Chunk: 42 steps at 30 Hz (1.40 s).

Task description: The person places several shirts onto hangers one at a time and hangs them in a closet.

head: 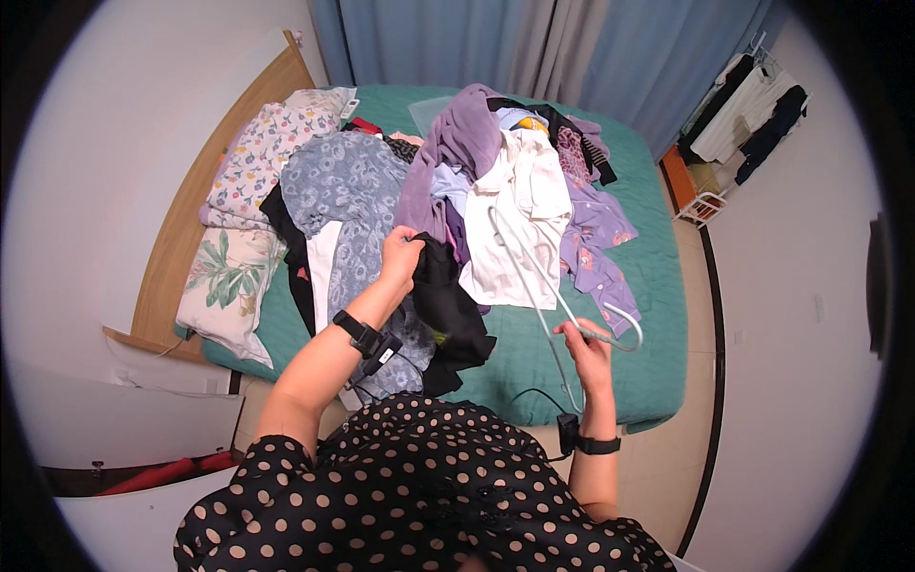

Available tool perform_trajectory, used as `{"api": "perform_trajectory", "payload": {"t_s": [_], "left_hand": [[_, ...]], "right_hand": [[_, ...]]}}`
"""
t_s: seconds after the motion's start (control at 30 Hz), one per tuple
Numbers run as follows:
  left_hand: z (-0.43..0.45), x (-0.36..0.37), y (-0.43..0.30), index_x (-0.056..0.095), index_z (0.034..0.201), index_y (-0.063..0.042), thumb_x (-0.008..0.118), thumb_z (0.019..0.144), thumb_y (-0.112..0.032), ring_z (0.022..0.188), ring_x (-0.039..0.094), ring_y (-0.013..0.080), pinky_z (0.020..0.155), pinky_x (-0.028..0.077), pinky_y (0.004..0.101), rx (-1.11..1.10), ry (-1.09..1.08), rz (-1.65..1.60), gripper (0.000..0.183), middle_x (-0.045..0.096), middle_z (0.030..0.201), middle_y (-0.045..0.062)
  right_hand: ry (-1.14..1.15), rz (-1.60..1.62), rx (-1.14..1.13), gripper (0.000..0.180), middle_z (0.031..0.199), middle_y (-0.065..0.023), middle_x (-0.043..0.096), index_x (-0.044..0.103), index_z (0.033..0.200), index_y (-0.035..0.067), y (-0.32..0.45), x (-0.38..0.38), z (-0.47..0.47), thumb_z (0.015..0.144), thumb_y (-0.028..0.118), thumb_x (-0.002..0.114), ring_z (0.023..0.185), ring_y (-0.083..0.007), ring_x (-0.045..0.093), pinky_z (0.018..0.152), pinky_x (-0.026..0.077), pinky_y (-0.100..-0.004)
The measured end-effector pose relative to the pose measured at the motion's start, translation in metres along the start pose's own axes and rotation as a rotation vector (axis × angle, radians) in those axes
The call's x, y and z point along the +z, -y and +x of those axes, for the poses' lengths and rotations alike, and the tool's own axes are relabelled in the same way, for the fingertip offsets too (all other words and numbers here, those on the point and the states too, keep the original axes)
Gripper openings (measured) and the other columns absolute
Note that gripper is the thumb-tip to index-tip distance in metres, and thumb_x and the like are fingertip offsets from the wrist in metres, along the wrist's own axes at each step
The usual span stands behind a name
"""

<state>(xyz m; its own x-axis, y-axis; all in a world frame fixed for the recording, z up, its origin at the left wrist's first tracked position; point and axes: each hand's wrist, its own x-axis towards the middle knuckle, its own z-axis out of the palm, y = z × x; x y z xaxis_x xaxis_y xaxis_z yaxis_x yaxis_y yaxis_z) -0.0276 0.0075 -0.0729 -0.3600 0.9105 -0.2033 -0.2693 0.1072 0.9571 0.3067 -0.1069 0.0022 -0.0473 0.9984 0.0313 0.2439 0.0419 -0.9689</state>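
My left hand (402, 259) pinches the upper edge of a black garment (444, 289), which hangs down over the pile near the bed's front edge. In my right hand (588, 356) is a pale clothes hanger (525, 270), gripped near its hook; the hook points right and the frame reaches up and left. Beyond the hanger lies a white shirt (516, 236) spread on the clothes. A blue floral garment (350, 193) lies left of the black one. Behind my left hand is a purple fleece garment (461, 136). Purple printed pajamas (597, 229) lie right of the white shirt.
The bed has a green cover (654, 286). Floral pillows (268, 161) rest by the wooden headboard (179, 236) on the left. Blue curtains (436, 46) hang behind. A rack with hanging clothes (743, 118) stands at the far right. Both my wrists carry strapped devices with cables.
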Motion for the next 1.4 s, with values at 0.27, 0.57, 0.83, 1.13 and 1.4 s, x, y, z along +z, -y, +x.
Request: {"api": "perform_trajectory", "payload": {"t_s": [0.27,0.57,0.83,1.13,1.4], "left_hand": [[-0.013,0.010,-0.025,0.055,0.078,-0.006,0.064,0.070,-0.003,0.048,0.048,0.0095,0.045,0.036,0.0277,0.319,-0.128,0.607,0.012,0.053,0.054,0.002],[-0.047,0.028,-0.045,0.050,0.077,-0.005,0.056,0.064,0.001,0.046,0.049,0.0245,0.047,0.037,0.0357,0.745,-0.047,0.851,0.015,0.047,0.053,0.010],[-0.120,0.074,-0.070,0.048,0.080,-0.001,0.060,0.070,0.001,0.050,0.053,0.0271,0.049,0.041,0.0336,0.792,0.338,0.733,0.017,0.047,0.057,0.014],[-0.162,0.058,-0.107,0.060,0.102,-0.001,0.069,0.070,-0.005,0.058,0.058,0.0216,0.052,0.046,0.0290,1.045,0.591,0.730,0.033,0.059,0.077,0.009],[-0.112,0.061,-0.148,0.060,0.089,-0.008,0.066,0.071,-0.021,0.082,0.055,0.0235,0.072,0.042,0.0373,1.490,0.611,1.252,0.023,0.054,0.083,0.005]], "right_hand": [[0.292,0.152,0.201,0.021,0.056,0.0076,0.041,0.070,0.089,0.003,0.034,0.008,-0.013,0.089,0.021,0.060,0.052,-0.0027,0.032,0.046,0.022,-0.0215],[0.331,0.153,0.229,0.021,0.059,0.0051,0.048,0.069,0.086,0.002,0.017,0.046,0.004,0.088,0.023,0.063,0.053,-0.0035,0.038,0.046,0.027,-0.0216],[0.267,0.398,0.138,0.009,0.069,0.0033,0.056,0.064,0.088,0.001,0.007,0.097,0.027,0.088,0.009,0.060,0.060,-0.0016,0.045,0.049,0.032,-0.0195],[0.153,0.515,-0.044,0.007,0.063,0.0062,0.047,0.058,0.078,0.002,0.041,0.075,0.020,0.085,0.004,0.056,0.053,-0.0013,0.038,0.048,0.028,-0.0184],[0.218,0.399,-0.123,0.008,0.064,0.0053,0.049,0.057,0.078,0.002,0.052,0.076,0.021,0.085,0.006,0.058,0.057,-0.0037,0.043,0.050,0.033,-0.0195]]}}
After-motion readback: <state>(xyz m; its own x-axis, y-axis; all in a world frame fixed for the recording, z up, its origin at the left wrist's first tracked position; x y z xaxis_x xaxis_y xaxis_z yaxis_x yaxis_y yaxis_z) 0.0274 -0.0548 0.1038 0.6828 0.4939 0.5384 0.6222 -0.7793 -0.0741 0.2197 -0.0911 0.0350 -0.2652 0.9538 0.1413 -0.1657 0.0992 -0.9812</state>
